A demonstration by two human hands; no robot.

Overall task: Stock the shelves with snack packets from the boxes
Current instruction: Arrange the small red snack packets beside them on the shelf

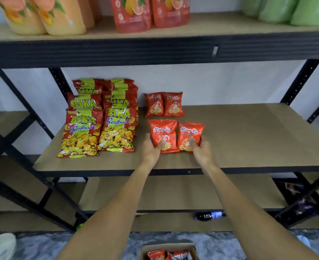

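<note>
The left hand grips the left packet by its lower edge. Its thumb lies across the front, and its fingers are hidden behind. The right hand grips the right packet in the same way, with the thumb on the front and the fingers curled round the outer lower corner. Both packets stand on end on the middle shelf, touching side by side between the two hands. Their long axis runs up and away from the hands, leaning a little toward the wall. Each packet sits just past its own hand, so neither arm has to cross.

Straight beyond the hands, deeper on the shelf, the back pair of the same orange packets stands upright. A strip of bare board separates it from the held pair. The big seafood packets stand in rows to the left of the left hand, near it but not touching.

This looks like a second row being set in front of the first. The coming move probably calls for both hands to let go and draw straight back toward the body. The packets look light and puffy, so a dragging thumb could tip one forward off its base.

The box lies well below the hands, between the forearms, with more orange packets in it.
</note>
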